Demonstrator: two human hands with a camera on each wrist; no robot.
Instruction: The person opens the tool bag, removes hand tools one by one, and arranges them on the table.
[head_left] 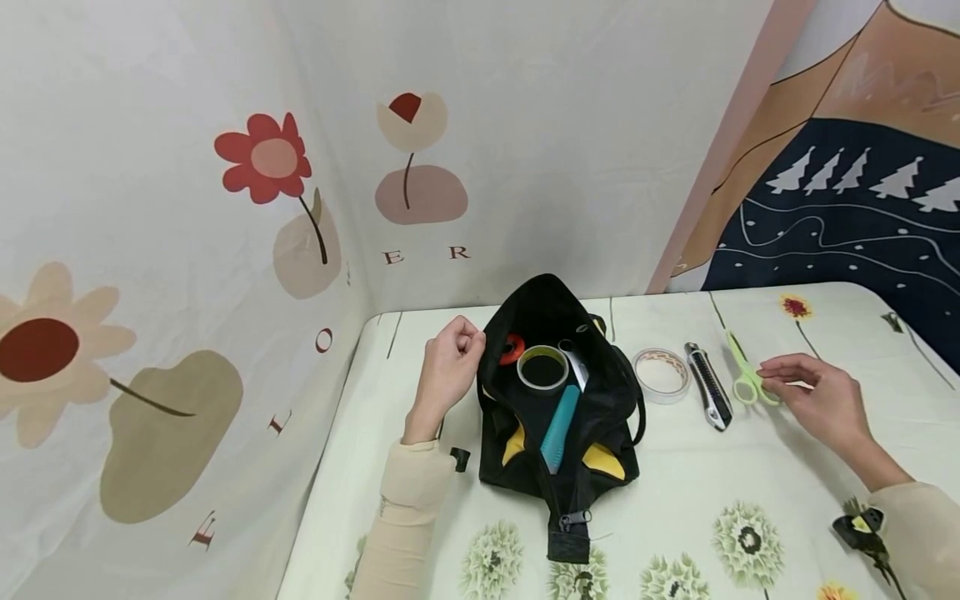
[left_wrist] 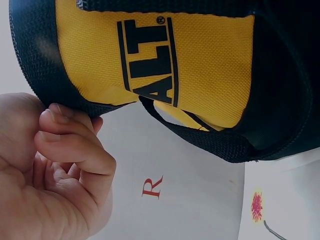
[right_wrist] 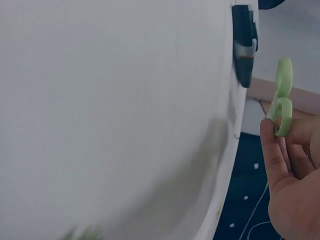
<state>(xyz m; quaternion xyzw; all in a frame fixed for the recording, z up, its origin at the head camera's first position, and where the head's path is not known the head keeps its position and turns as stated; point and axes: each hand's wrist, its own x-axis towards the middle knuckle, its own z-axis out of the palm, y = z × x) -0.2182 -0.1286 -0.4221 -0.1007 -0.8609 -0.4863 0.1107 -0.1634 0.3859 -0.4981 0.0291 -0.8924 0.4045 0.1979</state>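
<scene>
My left hand (head_left: 446, 362) pinches the left rim of a black and yellow tool bag (head_left: 495, 446); in the left wrist view its fingertips meet the black edge beside the yellow panel (left_wrist: 210, 65). The bag gapes toward me. Inside are a tape roll (head_left: 543, 352), a teal-handled tool (head_left: 558, 429), a red ring-shaped item (head_left: 517, 340) and a silvery piece (head_left: 577, 368). To the right, my right hand (head_left: 821, 400) holds light green scissors (head_left: 741, 358) by the finger loops, blades pointing away. The right wrist view shows thumb and fingers at the lower loop (right_wrist: 288, 120).
Between bag and scissors lie a clear tape roll (head_left: 660, 397) and a black and silver utility knife (head_left: 707, 385). The bag's zip pull (head_left: 576, 518) lies toward me. A flower-printed cloth (head_left: 675, 500) covers the table, with fabric walls (head_left: 570, 167) behind and at left.
</scene>
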